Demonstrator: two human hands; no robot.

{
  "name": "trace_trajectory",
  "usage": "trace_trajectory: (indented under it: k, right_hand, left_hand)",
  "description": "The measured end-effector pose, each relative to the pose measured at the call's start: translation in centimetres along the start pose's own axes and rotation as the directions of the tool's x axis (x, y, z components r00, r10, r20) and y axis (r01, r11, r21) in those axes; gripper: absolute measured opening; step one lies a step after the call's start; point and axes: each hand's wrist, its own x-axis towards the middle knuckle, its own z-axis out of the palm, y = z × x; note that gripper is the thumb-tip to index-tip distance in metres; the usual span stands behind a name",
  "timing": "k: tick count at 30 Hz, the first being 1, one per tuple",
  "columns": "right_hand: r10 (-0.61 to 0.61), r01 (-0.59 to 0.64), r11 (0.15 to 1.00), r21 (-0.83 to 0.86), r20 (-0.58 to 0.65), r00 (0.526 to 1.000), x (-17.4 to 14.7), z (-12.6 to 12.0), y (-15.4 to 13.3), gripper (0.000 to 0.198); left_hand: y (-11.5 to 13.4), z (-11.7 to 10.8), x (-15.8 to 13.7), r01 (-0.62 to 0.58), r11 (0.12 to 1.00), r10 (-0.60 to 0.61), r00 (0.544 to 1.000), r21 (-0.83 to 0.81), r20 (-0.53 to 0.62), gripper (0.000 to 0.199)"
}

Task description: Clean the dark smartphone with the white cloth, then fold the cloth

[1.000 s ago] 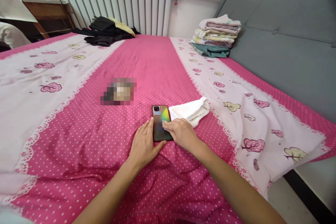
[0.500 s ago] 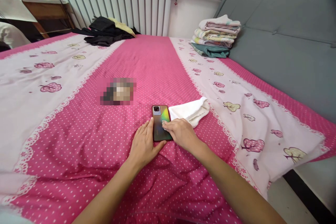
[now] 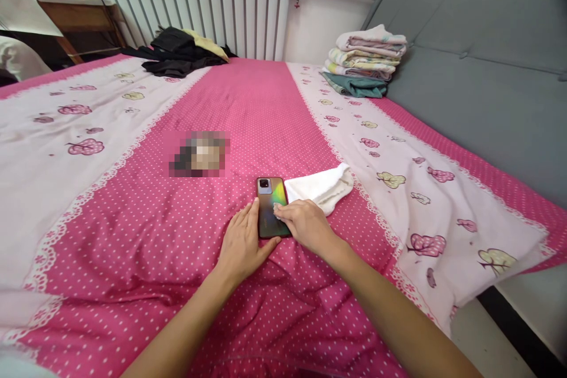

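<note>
A smartphone (image 3: 269, 224) in a dark-edged case lies back up on the pink bed cover, its camera block at the far end and a rainbow sheen on its back. My left hand (image 3: 243, 242) rests flat with its fingers stretched along the phone's left edge and the thumb by its near edge. My right hand (image 3: 308, 225) is closed in a pinch on a small whitish wad (image 3: 277, 209), pressed to the phone's back; what the wad is made of I cannot make out. Just right of the phone lies a white cloth (image 3: 321, 187), partly behind my right hand.
A blurred-out item (image 3: 201, 155) lies on the bed cover (image 3: 248, 112) beyond my left hand. Dark clothes (image 3: 177, 50) lie at the far edge, before a radiator (image 3: 186, 9). Folded fabrics (image 3: 365, 62) are stacked by the grey headboard (image 3: 478, 29).
</note>
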Motion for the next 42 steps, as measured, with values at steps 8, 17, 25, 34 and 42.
trace_trajectory:
  k: [8,17,25,34,42]
  right_hand:
    - [0.003,-0.003,1.0,-0.012,-0.008,1.0,-0.03,0.06,0.02,0.026]
    - [0.006,-0.006,1.0,-0.006,0.006,1.0,-0.02,0.0,-0.03,0.026]
    - [0.0,0.0,1.0,0.006,-0.001,1.0,-0.06,0.1,0.06,0.027]
    - [-0.004,0.004,1.0,-0.008,-0.008,1.0,-0.04,0.12,0.06,0.027]
    - [0.002,-0.002,1.0,-0.003,-0.003,1.0,-0.04,0.03,-0.03,0.026]
  left_hand:
    - [-0.01,0.07,-0.08,0.0,1.0,0.0,1.0,-0.011,-0.009,0.08]
    - [0.01,0.01,-0.02,0.006,1.0,-0.006,1.0,-0.003,0.008,0.08]
    - [0.0,-0.03,0.01,0.008,1.0,-0.008,1.0,-0.003,0.009,0.081]
    - [-0.03,0.0,-0.03,0.011,1.0,-0.011,1.0,-0.003,0.009,0.08]
    - [-0.03,0.0,0.0,-0.003,1.0,0.003,1.0,0.015,-0.001,0.08]
